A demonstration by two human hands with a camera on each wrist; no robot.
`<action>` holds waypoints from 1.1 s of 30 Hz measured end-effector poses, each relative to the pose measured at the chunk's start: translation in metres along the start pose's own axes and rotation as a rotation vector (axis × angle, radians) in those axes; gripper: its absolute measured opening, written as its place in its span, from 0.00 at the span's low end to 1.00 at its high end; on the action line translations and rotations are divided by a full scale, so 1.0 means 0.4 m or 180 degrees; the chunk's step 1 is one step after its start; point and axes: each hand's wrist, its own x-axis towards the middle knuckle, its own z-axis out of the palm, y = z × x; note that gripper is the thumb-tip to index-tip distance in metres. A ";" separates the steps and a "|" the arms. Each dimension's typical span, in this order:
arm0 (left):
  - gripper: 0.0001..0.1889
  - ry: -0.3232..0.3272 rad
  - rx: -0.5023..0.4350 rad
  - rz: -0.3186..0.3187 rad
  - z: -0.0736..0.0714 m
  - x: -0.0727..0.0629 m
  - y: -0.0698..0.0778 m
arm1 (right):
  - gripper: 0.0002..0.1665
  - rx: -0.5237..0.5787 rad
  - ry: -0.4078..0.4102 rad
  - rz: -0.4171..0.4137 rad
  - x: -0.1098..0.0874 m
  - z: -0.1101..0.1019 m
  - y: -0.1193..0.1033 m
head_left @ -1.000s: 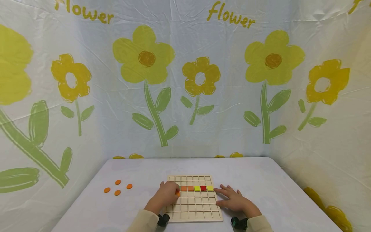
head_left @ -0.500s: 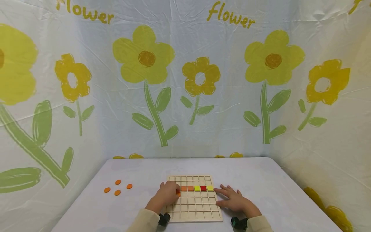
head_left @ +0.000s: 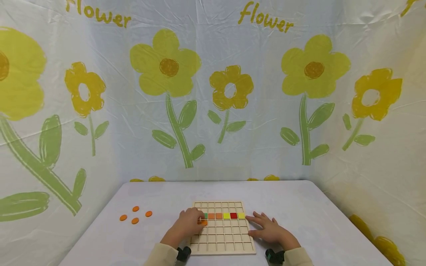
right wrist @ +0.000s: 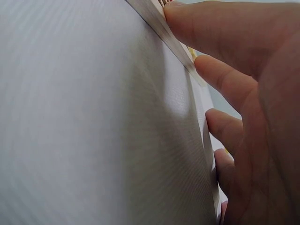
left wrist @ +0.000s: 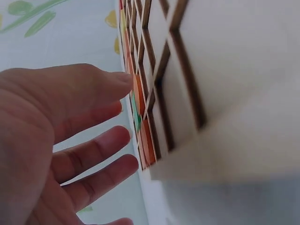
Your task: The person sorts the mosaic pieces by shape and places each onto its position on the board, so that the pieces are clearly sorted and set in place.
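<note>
A light wooden grid board (head_left: 229, 246) lies on the table with a row of coloured square tiles across it: green, two orange, yellow, a red tile (head_left: 233, 215), and yellow. Below the green tile (head_left: 206, 215), an orange disc (head_left: 204, 223) sits in the grid. My left hand (head_left: 188, 223) is over the board's left edge; in the left wrist view its thumb (left wrist: 108, 84) and fingers are apart, the thumb tip beside the orange pieces, nothing visibly pinched. With fingers spread, my right hand (head_left: 269, 229) rests against the board's right edge.
Several loose orange discs (head_left: 134, 221) lie on the white table (head_left: 110, 242) left of the board. A curtain with printed flowers (head_left: 229, 162) stands behind the table and along both sides.
My left hand has drawn back slightly leftward, baring the green tile and more of the orange disc below it. The right hand stays put.
</note>
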 end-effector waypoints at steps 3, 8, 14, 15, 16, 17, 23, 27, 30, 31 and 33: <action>0.11 -0.0001 -0.0042 -0.0081 -0.008 -0.012 -0.012 | 0.41 -0.0002 0.0002 -0.0015 -0.002 -0.001 0.000; 0.13 0.0074 -0.0125 -0.0233 -0.020 -0.027 -0.035 | 0.41 -0.0029 0.0009 -0.0012 -0.002 -0.002 -0.002; 0.15 0.0176 -0.0125 -0.0321 -0.039 -0.040 -0.063 | 0.42 -0.0026 0.0000 -0.0003 -0.004 -0.002 -0.005; 0.15 0.0180 -0.0125 -0.0350 -0.043 -0.042 -0.066 | 0.42 -0.0023 0.0001 -0.0007 -0.004 -0.003 -0.006; 0.15 0.0185 -0.0107 -0.0386 -0.048 -0.045 -0.069 | 0.42 -0.0023 0.0002 -0.0011 -0.005 -0.003 -0.006; 0.15 0.0192 -0.0102 -0.0429 -0.053 -0.047 -0.071 | 0.42 -0.0022 0.0003 -0.0016 -0.006 -0.003 -0.007; 0.14 0.0290 0.0134 -0.0557 -0.071 -0.059 -0.098 | 0.41 0.0011 0.0013 0.0016 -0.006 -0.001 -0.008; 0.15 0.0269 0.0202 -0.0727 -0.082 -0.067 -0.123 | 0.41 -0.0007 0.0017 0.0030 -0.003 0.002 -0.006; 0.17 0.0301 0.0254 -0.0778 -0.090 -0.075 -0.143 | 0.41 -0.0022 0.0029 0.0017 -0.002 0.003 -0.006; 0.18 0.0323 0.0268 -0.0783 -0.091 -0.078 -0.152 | 0.41 -0.0024 0.0036 0.0013 -0.002 0.003 -0.005; 0.19 0.0360 0.0248 -0.0808 -0.094 -0.084 -0.167 | 0.42 -0.0027 0.0040 0.0004 -0.002 0.002 -0.004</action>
